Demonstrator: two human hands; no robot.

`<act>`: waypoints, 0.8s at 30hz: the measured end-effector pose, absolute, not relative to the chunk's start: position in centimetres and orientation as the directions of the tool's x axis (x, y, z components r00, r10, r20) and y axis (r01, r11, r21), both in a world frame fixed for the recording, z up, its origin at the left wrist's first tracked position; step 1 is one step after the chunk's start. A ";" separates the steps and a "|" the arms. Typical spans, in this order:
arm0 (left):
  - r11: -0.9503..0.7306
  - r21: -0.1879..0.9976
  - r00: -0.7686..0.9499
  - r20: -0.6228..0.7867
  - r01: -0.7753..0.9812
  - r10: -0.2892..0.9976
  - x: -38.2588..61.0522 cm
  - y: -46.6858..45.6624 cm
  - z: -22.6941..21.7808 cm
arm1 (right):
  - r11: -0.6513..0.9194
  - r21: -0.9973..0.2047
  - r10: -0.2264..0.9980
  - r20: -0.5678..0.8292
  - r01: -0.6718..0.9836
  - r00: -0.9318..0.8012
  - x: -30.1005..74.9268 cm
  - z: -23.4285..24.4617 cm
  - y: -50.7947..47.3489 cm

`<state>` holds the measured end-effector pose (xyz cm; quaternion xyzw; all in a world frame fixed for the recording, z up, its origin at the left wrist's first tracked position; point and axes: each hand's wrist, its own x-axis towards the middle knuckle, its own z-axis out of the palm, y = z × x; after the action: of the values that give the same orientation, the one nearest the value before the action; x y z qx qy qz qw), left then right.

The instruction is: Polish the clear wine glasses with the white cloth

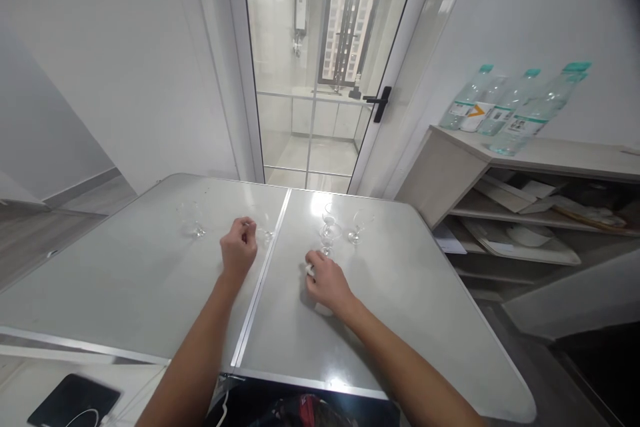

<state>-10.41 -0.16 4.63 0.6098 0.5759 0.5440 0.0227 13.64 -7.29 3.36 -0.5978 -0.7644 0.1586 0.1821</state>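
Observation:
My left hand point(239, 245) is closed in a pinch at the near side of a clear glass point(267, 236), left of the table's seam. My right hand point(327, 281) curls around a small white object point(310, 270); a pale part of it shows below the palm, and its kind is mostly hidden. Just beyond the right fingers stands a clear glass point(330, 232), with another clear glass point(328, 213) behind it. To their right is a further clear glass point(363, 220). One more clear glass point(197, 229) stands apart, left of my left hand. Their outlines are faint.
The pale table point(150, 273) has a metal strip point(260, 280) across its middle. On a shelf unit point(445, 160) at right stand several plastic bottles point(525, 120). A glass door point(310, 120) lies beyond the table. A dark flat device point(75, 400) is at lower left.

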 end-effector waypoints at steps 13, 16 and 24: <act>-0.417 0.896 0.064 0.430 -0.152 0.900 -5.2 -2.1 3.0 | 0.188 -0.898 0.982 0.178 0.398 -0.064 12.1 2.6 -7.5; -0.387 0.903 0.121 0.412 -0.185 0.903 -4.1 -1.7 2.1 | 0.179 -0.930 0.984 0.163 0.320 -0.075 12.3 3.2 -7.4; -0.158 0.945 0.257 0.235 -0.287 0.938 -2.4 -2.2 1.2 | 0.320 -0.863 0.947 0.277 0.390 -0.164 12.5 4.0 -8.1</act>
<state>-2.45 -2.24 1.17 0.5446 0.2988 0.5315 0.5759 12.49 -8.12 4.00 -0.4840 -0.6903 0.3248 0.4287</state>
